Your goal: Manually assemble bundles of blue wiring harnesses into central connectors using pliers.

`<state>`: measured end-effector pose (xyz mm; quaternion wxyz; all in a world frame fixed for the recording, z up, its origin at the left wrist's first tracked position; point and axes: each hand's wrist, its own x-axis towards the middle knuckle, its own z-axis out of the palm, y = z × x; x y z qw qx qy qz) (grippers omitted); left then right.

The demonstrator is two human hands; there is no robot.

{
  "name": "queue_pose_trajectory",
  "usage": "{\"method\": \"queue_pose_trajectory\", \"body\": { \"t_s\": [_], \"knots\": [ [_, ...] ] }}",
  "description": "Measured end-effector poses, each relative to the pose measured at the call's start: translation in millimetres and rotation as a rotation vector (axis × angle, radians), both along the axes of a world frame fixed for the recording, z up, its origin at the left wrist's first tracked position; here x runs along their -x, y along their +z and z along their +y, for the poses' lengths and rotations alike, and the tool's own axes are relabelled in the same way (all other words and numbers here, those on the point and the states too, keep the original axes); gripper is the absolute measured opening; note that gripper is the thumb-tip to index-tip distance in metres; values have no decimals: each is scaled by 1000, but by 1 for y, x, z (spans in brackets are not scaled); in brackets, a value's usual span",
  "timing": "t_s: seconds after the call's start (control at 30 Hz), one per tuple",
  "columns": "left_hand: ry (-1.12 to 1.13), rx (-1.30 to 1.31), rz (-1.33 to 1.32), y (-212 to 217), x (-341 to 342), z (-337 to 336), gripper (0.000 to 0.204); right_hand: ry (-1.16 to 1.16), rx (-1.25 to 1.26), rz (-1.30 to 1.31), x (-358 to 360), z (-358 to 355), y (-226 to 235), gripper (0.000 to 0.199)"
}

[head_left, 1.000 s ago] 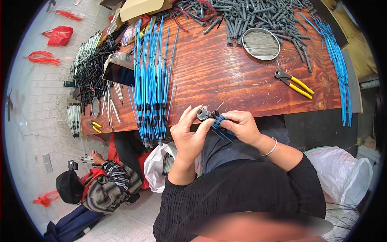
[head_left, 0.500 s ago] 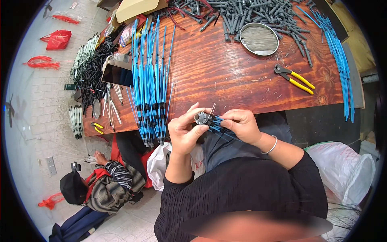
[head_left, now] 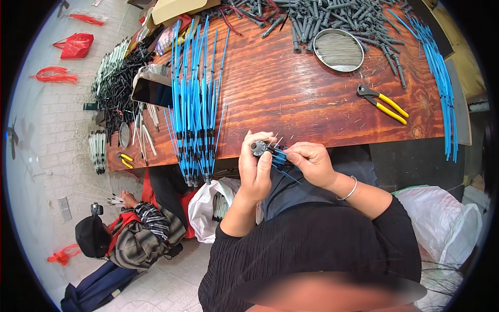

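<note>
Just in front of my lap, my left hand is closed around a grey plastic hub with a round hollow end, and its thumb presses on the side. Short blue rods with black joints fan out from the hub toward the right. My right hand pinches at those rods; its fingertips partly hide the spot. Thin wire ends stick up beside the hub. To the left, a large bundle of blue rods with black joints lies across the table edge.
On the wooden table are yellow-handled pincers, a round tin of thin wires, a pile of grey plastic tubes and more blue rods. A phone leans left. White bags stand nearby. Another person works at left.
My left hand has shifted right and turned, wrapping closer about the hub. The right hand stays at the rods. More of the white bag on the left now shows.
</note>
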<state>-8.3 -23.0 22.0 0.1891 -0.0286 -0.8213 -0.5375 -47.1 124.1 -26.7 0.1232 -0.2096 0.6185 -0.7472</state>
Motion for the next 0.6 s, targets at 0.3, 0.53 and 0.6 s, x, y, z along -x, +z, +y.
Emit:
{"method": "queue_pose_trajectory", "body": {
  "t_s": [0.3,0.53,0.6],
  "knots": [
    [77,-199,23,-9,4,16,28,35,-31,11,-5,-4,1,12],
    [58,-281,33,-7,6,15,27,30,7,23,-4,-3,1,11],
    [45,-310,37,-8,6,15,27,62,-16,34,-2,-1,4,10]
  ]
}}
